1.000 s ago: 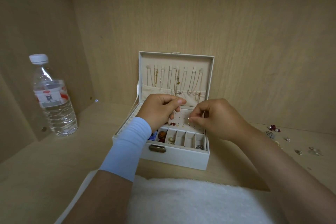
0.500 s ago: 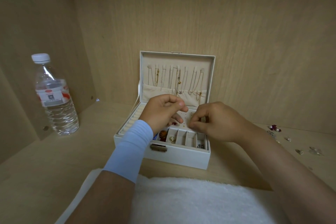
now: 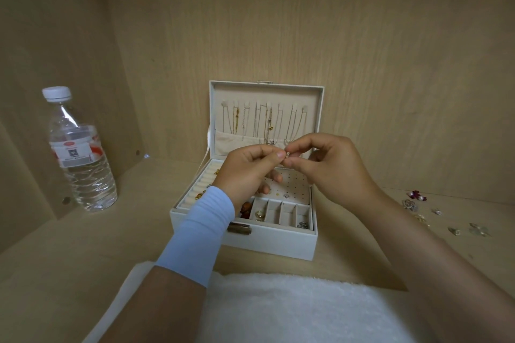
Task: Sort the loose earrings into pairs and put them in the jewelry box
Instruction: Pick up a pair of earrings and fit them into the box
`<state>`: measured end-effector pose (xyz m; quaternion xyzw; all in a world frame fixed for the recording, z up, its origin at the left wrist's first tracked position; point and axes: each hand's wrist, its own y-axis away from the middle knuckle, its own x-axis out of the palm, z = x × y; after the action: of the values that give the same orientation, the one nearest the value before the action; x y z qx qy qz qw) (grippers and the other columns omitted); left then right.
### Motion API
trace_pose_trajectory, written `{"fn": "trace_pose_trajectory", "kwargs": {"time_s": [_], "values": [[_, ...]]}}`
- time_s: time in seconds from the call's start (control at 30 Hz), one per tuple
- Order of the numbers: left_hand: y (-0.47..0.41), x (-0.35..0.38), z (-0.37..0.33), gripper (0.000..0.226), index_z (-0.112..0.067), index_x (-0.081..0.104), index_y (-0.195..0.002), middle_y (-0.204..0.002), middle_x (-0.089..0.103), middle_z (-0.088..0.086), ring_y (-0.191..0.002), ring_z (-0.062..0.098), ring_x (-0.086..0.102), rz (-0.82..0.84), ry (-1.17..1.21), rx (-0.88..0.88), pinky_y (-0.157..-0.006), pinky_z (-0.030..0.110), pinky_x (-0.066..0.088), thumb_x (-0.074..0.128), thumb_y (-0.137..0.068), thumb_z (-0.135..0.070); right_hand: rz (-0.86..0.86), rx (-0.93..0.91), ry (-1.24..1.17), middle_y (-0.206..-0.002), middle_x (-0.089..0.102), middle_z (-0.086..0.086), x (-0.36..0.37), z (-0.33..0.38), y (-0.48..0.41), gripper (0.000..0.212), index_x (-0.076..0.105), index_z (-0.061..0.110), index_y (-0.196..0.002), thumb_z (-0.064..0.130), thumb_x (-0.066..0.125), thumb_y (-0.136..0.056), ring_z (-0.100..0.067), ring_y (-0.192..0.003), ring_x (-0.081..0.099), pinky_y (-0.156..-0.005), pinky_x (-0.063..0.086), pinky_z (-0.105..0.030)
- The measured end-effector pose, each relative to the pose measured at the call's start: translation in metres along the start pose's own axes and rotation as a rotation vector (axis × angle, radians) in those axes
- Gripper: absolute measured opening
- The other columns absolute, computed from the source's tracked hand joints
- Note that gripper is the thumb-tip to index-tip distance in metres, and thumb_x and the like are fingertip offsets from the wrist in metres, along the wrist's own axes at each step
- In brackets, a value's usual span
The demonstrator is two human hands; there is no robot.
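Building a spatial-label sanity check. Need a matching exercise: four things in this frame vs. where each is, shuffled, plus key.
Things
1. water bottle
2. loose earrings
3. small earring
4. fluffy white cloth

Places
A. pinched between left hand and right hand, above the jewelry box
B. standing left of the jewelry box
C. scattered right of the jewelry box
D. in front of the jewelry box, nearest the camera

Pairs: 1-B, 2-C, 3-A, 4-D

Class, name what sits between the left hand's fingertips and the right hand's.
A small silvery earring, pinched between left hand and right hand, in the head view.
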<state>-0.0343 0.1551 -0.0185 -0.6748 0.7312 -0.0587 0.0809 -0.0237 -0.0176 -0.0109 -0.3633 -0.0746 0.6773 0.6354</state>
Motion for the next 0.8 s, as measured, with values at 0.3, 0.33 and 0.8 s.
{"fn": "trace_pose_trajectory", "kwargs": {"time_s": [0.3, 0.33, 0.8], "values": [[-0.001, -0.002, 0.002, 0.013, -0.019, 0.075, -0.088, -0.085, 0.073, -0.002, -0.066, 0.011, 0.059, -0.001, -0.126, 0.054, -0.053, 0.021, 0.044, 0.063, -0.094, -0.020, 0.043, -0.040, -0.111, -0.081, 0.077, 0.007, -0.005, -0.001, 0.000, 0.012, 0.079, 0.022, -0.090, 0.012, 0.076, -0.084, -0.015, -0.046, 0.056, -0.049, 0.049, -0.029], [-0.002, -0.002, 0.003, 0.013, -0.021, 0.075, -0.086, -0.085, 0.073, 0.000, -0.067, 0.011, 0.059, -0.004, -0.164, 0.076, -0.055, 0.021, 0.046, 0.064, -0.093, -0.020, 0.049, -0.035, -0.099, -0.081, 0.077, 0.007, -0.006, -0.003, 0.000, 0.011, 0.080, 0.022, -0.089, 0.013, 0.076, -0.084, -0.015, -0.046, 0.055, -0.049, 0.049, -0.029], [-0.005, -0.003, 0.023, 0.005, -0.039, 0.073, -0.077, -0.087, 0.061, -0.019, -0.102, 0.009, 0.049, 0.080, -0.941, 0.251, -0.097, 0.039, 0.044, 0.073, -0.082, -0.039, 0.349, -0.038, 0.573, -0.078, 0.066, 0.021, -0.014, -0.022, 0.006, 0.001, 0.077, 0.030, -0.085, 0.029, 0.077, -0.084, 0.012, -0.076, 0.059, -0.061, 0.039, -0.006]]}}
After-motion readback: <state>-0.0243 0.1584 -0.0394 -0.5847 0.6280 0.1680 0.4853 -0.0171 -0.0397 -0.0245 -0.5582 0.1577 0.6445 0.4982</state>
